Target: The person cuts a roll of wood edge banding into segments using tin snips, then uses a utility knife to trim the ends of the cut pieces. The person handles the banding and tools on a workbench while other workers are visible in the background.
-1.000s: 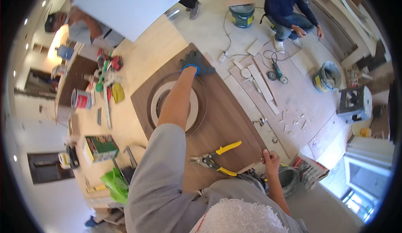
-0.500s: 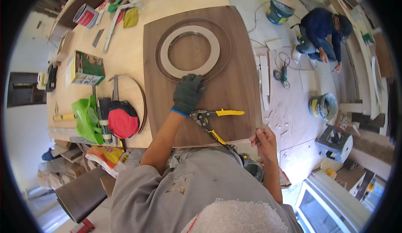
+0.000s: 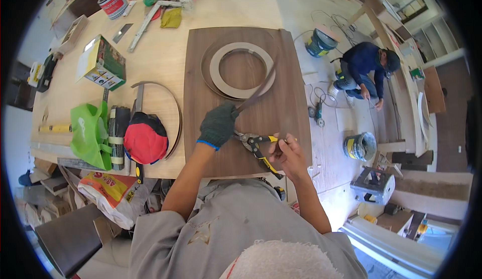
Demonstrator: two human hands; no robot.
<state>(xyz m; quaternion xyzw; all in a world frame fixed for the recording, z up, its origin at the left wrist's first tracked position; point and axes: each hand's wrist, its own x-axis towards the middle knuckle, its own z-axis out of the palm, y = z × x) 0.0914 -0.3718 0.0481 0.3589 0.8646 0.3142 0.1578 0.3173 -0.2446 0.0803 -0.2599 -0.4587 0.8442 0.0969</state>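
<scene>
My left hand (image 3: 219,126), in a dark green knit glove with a blue cuff, is closed on the end of a thin brown edge-banding strip (image 3: 259,91). The strip rises slantwise to the right across a coil of pale edge banding (image 3: 216,71). Both are over a dark wood-grain panel (image 3: 211,151). Aviation snips (image 3: 255,143) with yellow and black handles lie on the panel between my hands, jaws by the glove. My bare right hand (image 3: 288,157) has its fingers curled over the end of one handle; whether they grip it is hidden.
Left on the table are a red and black cap-like item (image 3: 145,138), a green bag (image 3: 91,134), a green box (image 3: 103,63) and a paint can (image 3: 112,3). A co-worker (image 3: 366,71) crouches at right, near buckets (image 3: 360,146) and an angle grinder (image 3: 317,112).
My left hand has moved toward me from the coil, drawing the strip's end up. My right hand has moved left from the panel's edge to the snips' handle. The view has shifted.
</scene>
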